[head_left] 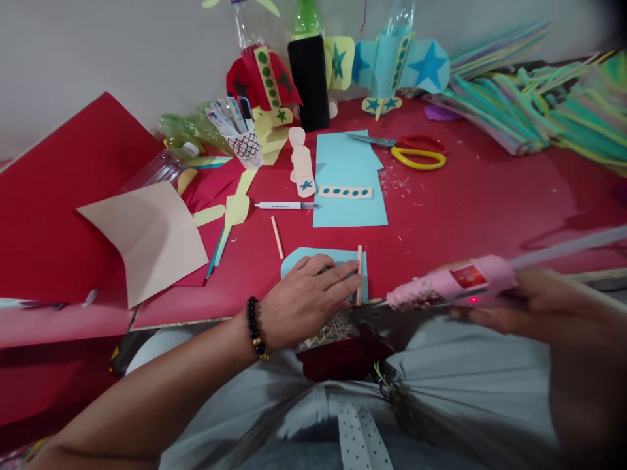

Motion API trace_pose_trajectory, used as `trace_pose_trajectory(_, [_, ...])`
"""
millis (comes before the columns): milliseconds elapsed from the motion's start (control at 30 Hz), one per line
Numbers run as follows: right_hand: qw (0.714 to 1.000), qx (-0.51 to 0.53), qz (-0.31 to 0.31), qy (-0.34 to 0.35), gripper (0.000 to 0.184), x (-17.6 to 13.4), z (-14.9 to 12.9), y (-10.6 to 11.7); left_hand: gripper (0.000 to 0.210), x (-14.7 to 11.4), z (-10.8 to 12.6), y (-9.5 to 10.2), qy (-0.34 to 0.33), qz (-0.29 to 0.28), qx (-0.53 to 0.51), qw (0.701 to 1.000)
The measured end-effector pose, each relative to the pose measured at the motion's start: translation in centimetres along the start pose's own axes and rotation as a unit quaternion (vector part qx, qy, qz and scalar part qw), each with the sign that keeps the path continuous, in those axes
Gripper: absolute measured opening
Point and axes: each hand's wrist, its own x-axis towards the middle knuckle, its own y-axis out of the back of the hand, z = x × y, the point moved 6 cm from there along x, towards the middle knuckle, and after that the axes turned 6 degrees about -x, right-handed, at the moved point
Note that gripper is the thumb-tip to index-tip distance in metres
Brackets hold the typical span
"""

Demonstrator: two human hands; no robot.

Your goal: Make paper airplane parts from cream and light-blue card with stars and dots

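Note:
My left hand lies with fingers stretched out over a light blue paper piece at the table's front edge. Its fingertips press on a narrow peach strip along the right side of that paper. In my right hand is a pink glue gun, its nozzle pointing left towards the strip and apart from it. A red light glows on the gun, and a glue stick sticks out of its back. Another small peach strip lies just beyond my left hand.
Scissors and blue sheets with a dotted strip lie ahead. A white pen, pen cup and peach sheet are leftward. Decorated bottles and a black phone stand behind; colored strips pile up right.

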Motion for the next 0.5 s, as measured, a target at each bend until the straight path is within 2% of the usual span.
trace_pose_trajectory(100, [0.995, 0.059, -0.069, -0.036, 0.021, 0.4, 1.8, 0.4, 0.037, 0.1, 0.1, 0.0, 0.0, 0.003, 0.001, 1.0])
trace_pose_trajectory(167, [0.993, 0.087, -0.058, -0.053, 0.027, 0.8, 2.5, 1.1, 0.037, 0.1, 0.1, 0.1, -0.002, 0.006, 0.005, 1.0])
trace_pose_trajectory(300, [0.981, 0.145, 0.041, -0.121, 0.026, 1.3, 4.0, 2.6, 0.038, 0.2, 0.2, 0.1, -0.011, 0.004, 0.016, 1.0])
trace_pose_trajectory(500, [0.962, 0.15, 0.176, -0.143, 0.03, 1.8, 6.3, 4.8, 0.04, 0.2, 0.3, 0.3, -0.015, -0.003, 0.03, 0.999])
